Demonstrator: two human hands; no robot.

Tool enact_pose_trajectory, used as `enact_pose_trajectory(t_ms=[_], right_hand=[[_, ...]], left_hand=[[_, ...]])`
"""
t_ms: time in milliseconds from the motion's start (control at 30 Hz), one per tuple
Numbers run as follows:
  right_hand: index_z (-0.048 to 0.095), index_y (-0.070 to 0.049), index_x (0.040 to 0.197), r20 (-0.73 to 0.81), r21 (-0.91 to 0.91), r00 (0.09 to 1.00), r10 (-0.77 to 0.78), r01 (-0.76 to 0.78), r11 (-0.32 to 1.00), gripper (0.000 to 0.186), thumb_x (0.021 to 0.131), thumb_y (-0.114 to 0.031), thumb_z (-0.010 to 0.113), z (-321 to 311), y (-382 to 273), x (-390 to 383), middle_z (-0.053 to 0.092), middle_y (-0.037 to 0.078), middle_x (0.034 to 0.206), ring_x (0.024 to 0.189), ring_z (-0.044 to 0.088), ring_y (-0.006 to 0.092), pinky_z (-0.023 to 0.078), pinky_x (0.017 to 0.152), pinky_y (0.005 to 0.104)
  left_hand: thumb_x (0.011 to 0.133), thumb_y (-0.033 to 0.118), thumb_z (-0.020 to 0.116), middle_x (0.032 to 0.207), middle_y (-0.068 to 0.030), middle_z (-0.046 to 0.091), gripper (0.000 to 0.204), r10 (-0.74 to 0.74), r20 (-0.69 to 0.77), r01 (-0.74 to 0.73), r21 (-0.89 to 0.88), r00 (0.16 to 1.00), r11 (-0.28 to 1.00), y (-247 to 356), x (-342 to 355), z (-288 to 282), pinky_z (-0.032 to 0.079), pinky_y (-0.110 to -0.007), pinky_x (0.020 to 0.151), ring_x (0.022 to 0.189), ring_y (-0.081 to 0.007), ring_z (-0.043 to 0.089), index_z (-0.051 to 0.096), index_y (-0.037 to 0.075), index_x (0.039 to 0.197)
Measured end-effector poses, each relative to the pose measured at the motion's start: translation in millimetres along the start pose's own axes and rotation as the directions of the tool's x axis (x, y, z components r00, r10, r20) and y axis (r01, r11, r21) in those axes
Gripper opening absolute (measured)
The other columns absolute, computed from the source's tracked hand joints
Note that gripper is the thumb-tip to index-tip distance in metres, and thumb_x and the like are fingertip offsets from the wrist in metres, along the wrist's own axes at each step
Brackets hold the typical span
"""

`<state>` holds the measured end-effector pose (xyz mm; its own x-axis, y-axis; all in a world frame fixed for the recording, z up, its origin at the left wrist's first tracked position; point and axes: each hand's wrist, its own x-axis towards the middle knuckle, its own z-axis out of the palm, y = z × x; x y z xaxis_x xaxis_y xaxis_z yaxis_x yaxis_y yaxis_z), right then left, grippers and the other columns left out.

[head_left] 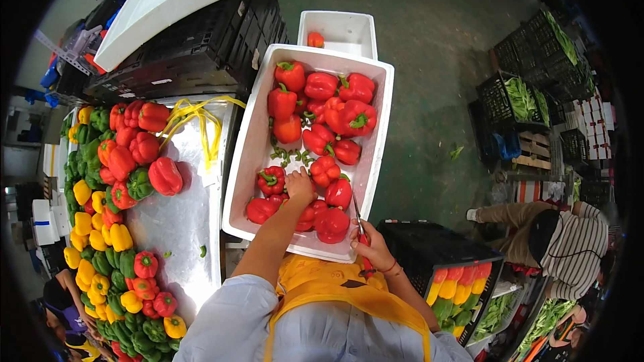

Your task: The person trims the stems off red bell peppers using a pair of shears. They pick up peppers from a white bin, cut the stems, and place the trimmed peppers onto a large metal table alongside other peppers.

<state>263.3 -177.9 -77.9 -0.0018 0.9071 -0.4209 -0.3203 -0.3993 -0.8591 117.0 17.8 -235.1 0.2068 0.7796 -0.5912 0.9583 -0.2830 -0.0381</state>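
A white foam box in front of me holds many red bell peppers. My left hand reaches down into it, fingers slightly bent and apart, between a red pepper on its left and another on its right. No pepper shows in its grasp. Cut green stems lie on the box bottom just beyond the fingertips. At the near right corner, my right hand is closed around red-handled scissors, whose blades point away from me over the box rim.
To the left, a metal tabletop bears piled red, yellow and green peppers and yellow straps. A smaller foam box stands beyond. Black crates are at right; a person in stripes bends farther off.
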Motion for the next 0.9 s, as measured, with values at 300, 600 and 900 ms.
enact_pose_trajectory(t_ms=[300, 600, 900], right_hand=[[0.038, 0.001, 0.125, 0.017, 0.077, 1.000, -0.024, 0.022, 0.997, 0.050, 0.078, -0.004, 0.056, 1, -6, 13, 0.051, 0.003, 0.094, 0.082, 0.048, 0.0078, 0.040, 0.075, 0.0208], [0.032, 0.004, 0.130, 0.040, 0.038, 0.951, -0.306, 0.305, 0.952, 0.057, 0.078, -0.004, 0.056, 27, -40, 60, 0.044, 0.006, 0.117, 0.102, 0.045, 0.0118, 0.037, 0.089, 0.0259], [0.035, 0.004, 0.128, 0.277, 0.522, 0.954, -0.111, -0.053, 0.851, 0.053, 0.082, -0.018, 0.050, 31, -36, 64, 0.047, 0.014, 0.126, 0.119, 0.043, 0.0262, 0.029, 0.103, 0.0385]], left_hand=[[0.068, 0.037, 0.073, 0.117, -0.0158, 0.052, 0.078, 0.193, -0.136, -0.177, -0.960, 0.972, 0.215, -52, -52, -94, 0.047, -0.034, 0.082, 0.101, -0.0240, 0.055, 0.037, 0.008, 0.131], [0.087, 0.044, 0.051, 0.129, -0.0098, 0.043, 0.064, 0.474, -0.087, 0.020, -0.976, 0.876, -0.216, -41, -136, -147, 0.040, -0.034, 0.093, 0.115, -0.0179, 0.044, 0.031, 0.010, 0.137], [0.070, 0.027, 0.076, 0.133, -0.0132, 0.036, 0.091, 0.540, -0.234, -0.318, -0.946, 0.809, 0.067, -79, -189, -158, 0.034, -0.032, 0.098, 0.120, -0.0211, 0.039, 0.021, 0.007, 0.140]])
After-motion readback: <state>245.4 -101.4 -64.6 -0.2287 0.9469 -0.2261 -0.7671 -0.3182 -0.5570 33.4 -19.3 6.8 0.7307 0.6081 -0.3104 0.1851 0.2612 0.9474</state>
